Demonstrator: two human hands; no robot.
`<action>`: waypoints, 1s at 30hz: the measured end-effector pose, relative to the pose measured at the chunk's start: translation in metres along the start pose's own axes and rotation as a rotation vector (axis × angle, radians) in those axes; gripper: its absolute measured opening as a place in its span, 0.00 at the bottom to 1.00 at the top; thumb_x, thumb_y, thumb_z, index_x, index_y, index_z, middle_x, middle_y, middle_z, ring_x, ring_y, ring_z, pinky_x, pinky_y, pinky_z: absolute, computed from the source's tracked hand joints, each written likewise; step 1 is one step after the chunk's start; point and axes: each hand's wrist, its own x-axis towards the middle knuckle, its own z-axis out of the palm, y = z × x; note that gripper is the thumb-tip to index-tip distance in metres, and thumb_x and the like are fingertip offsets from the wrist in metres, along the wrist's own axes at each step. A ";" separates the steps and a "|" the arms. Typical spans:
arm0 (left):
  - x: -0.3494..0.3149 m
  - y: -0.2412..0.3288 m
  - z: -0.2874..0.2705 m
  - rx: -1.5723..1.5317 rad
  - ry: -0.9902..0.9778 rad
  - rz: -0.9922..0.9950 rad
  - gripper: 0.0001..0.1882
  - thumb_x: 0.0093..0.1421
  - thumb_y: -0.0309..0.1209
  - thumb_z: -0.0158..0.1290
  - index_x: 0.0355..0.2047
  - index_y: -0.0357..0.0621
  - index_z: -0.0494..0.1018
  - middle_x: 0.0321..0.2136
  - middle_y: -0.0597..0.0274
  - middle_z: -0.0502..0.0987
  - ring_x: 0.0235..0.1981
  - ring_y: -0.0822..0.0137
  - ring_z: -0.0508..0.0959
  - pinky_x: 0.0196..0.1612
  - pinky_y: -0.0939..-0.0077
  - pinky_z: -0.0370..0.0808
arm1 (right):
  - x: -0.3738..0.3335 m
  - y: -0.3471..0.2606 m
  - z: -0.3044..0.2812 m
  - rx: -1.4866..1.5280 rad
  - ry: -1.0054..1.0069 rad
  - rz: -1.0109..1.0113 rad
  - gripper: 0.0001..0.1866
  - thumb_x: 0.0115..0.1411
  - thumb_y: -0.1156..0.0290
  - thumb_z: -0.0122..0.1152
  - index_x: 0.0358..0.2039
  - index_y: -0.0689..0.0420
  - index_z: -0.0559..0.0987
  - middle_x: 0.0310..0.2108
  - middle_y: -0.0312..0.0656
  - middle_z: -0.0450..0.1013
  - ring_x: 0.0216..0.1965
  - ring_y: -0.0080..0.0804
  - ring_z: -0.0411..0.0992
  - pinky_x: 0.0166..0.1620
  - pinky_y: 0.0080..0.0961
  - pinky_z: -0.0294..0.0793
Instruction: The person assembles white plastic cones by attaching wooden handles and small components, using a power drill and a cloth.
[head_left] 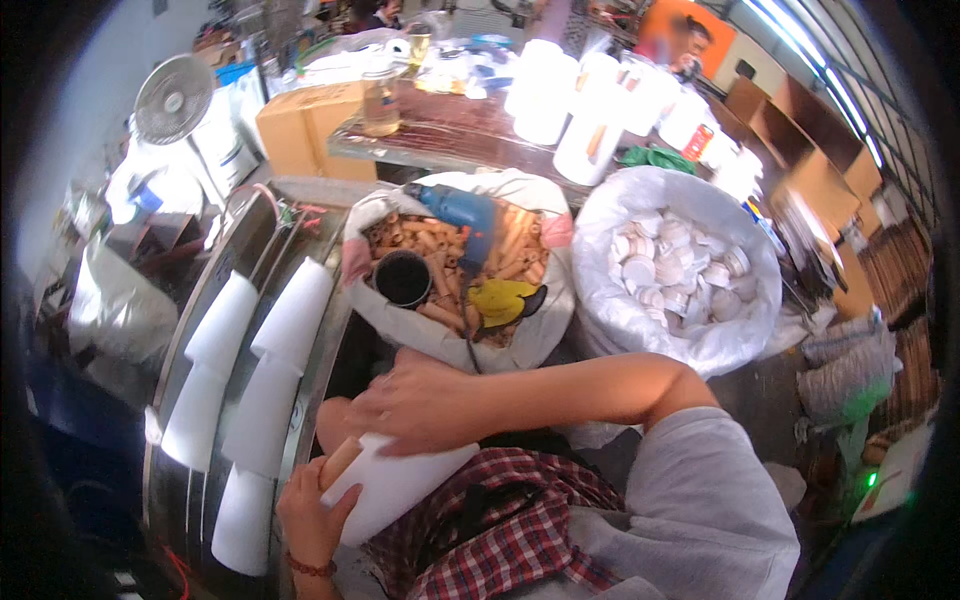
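Note:
My left hand [312, 510], at the lower left, is closed round a short tan cylindrical piece [341, 463]. Its thumb rests against a white tapered tube [405, 488] lying across my lap. My right hand [425, 405] reaches across from the right, just above the tube's upper edge; motion smears its fingers, so their grip does not show. Beyond it, a sack [380, 318] holds many tan cylindrical pieces [440, 315]. A blue power drill [465, 215], a black cup [403, 278] and a yellow-and-black object [503, 300] rest on top of them.
Several white tapered tubes [265, 430] stand nested in rows on a metal rack [172, 500] at left. A clear plastic bag [600, 250] of white round caps [665, 265] sits right of the sack. Behind are a dark table [460, 125], a cardboard box [310, 130] and a fan [174, 100].

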 end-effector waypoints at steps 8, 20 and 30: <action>0.035 0.023 0.007 0.061 -0.133 0.073 0.18 0.49 0.40 0.60 0.36 0.44 0.71 0.27 0.52 0.75 0.28 0.50 0.76 0.30 0.60 0.71 | -0.287 0.083 -0.164 -0.461 0.019 1.046 0.13 0.53 0.67 0.59 0.37 0.58 0.73 0.36 0.46 0.72 0.37 0.44 0.73 0.41 0.36 0.72; 0.054 -0.016 -0.017 -0.408 0.084 -0.485 0.10 0.58 0.32 0.51 0.28 0.35 0.69 0.18 0.59 0.74 0.17 0.70 0.75 0.18 0.77 0.69 | -0.426 0.195 -0.101 -0.769 -0.765 0.675 0.15 0.54 0.66 0.51 0.44 0.50 0.73 0.55 0.41 0.63 0.59 0.37 0.58 0.51 0.49 0.63; 0.024 -0.071 0.036 -1.724 0.523 -0.596 0.10 0.61 0.29 0.45 0.42 0.41 0.65 0.37 0.61 0.71 0.40 0.69 0.73 0.43 0.75 0.71 | -0.434 0.200 -0.103 -0.790 -0.748 0.780 0.16 0.55 0.67 0.50 0.45 0.54 0.72 0.54 0.44 0.62 0.58 0.41 0.58 0.54 0.44 0.63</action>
